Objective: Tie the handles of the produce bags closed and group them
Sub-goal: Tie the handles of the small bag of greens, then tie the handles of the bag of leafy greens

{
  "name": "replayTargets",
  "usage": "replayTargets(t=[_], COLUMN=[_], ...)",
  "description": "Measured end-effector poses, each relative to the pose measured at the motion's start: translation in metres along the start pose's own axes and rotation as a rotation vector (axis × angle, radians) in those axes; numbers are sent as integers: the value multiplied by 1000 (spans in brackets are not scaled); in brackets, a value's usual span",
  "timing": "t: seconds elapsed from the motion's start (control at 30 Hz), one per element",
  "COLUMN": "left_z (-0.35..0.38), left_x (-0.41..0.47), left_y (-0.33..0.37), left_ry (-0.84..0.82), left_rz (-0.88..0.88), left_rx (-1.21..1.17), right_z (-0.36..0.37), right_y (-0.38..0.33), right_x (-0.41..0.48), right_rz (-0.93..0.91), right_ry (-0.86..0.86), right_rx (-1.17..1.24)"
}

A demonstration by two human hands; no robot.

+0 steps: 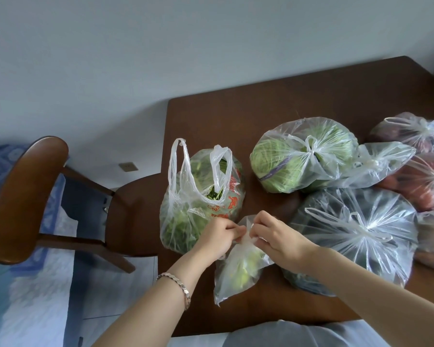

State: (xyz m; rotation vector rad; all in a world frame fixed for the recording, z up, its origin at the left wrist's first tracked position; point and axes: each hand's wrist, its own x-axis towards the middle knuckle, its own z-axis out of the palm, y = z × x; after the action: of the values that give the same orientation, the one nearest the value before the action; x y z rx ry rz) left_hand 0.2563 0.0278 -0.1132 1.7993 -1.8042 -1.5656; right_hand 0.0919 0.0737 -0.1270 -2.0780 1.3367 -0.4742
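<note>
Head view | small bag point(238, 269) lies on tabletop point(298, 96) near edge, long axis running away, neck far | clear, pale-green contents | left hand point(217, 236), right hand point(277, 236): fingers pinching neck

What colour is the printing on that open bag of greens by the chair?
Orange-red print on the open bag of greens, seen clearly in the head view.

Brown wood table point(273, 103): open greens bag point(186, 221), small bag point(238, 271), tied bags point(361, 234) grouped rt.
</note>
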Motion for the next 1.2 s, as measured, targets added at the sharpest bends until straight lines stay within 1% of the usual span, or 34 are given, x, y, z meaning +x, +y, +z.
replayTargets(t=[0.1, 0.23, 0.3, 0.33, 0.37, 0.4, 0.43, 0.5, 0.53, 0.57, 0.6, 0.63, 0.67, 0.7, 0.73, 0.77, 0.8, 0.87, 0.9, 0.93, 1.0, 1.1, 1.13, 1.2], left_z=[-6, -8, -10, -13, -16, -21, -27, -37, -40, -43, -47, -50, -53, -57, -60, -62, -65, -68, -70, -70, -68, -63, -62, -65], left_x=[2, 4, 5, 4, 3, 1, -1, -3, -3, -3, -3, -4, -3, -4, -3, -1, 2, 6, 6, 6, 5, 4, 3, 2], left_y=[-9, -14, -11, -8, -5, -3, -2, 1, 2, 2, 3, 6, 7, 11, 14, 15, 14, 13, 12, 10, 9, 16, 20, 25], left_ry=[58, 63, 119, 154, 207, 293, 419, 757, 924, 1068, 1173, 1227, 1216, 1144, 1039, 931, 843, 677, 623, 610, 653, 691, 706, 760], left_rz=[12, -58, 0, 61, 155, 280, 434, 719, 799, 815, 781, 692, 555, 402, 269, 179, 146, 157, 156, 152, 159, 180, 190, 191], left_rx=[133, 190, 261, 311, 369, 427, 479, 555, 558, 533, 476, 399, 318, 265, 252, 263, 238, 21, -82, -154, -245, -410, -467, -584], right_z=[0, 9, 5, -1, -8, -17, -27, -48, -57, -65, -71, -75, -77, -77, -76, -74, -72, -68, -67, -67, -69, -73, -74, -77], right_y=[4, 5, 5, 2, 0, -4, -9, -25, -32, -39, -45, -48, -50, -51, -52, -53, -53, -51, -49, -46, -41, -39, -39, -41], right_x=[-6, -9, 1, 7, 16, 24, 35, 59, 72, 86, 101, 113, 122, 129, 134, 136, 138, 135, 132, 127, 121, 123, 125, 123], right_rz=[32, 111, 195, 221, 222, 211, 194, 177, 153, 116, 88, 77, 74, 87, 107, 124, 134, 136, 103, 56, -10, 11, 17, -1], right_ry=[-29, -65, -103, -107, -75, -20, 57, 265, 365, 426, 439, 403, 335, 258, 202, 173, 164, 183, 193, 162, 36, -74, -81, -15], right_rx=[-37, 21, 108, 161, 183, 179, 165, 119, 73, 8, -69, -158, -249, -328, -379, -402, -396, -304, -253, -238, -292, -460, -503, -505])
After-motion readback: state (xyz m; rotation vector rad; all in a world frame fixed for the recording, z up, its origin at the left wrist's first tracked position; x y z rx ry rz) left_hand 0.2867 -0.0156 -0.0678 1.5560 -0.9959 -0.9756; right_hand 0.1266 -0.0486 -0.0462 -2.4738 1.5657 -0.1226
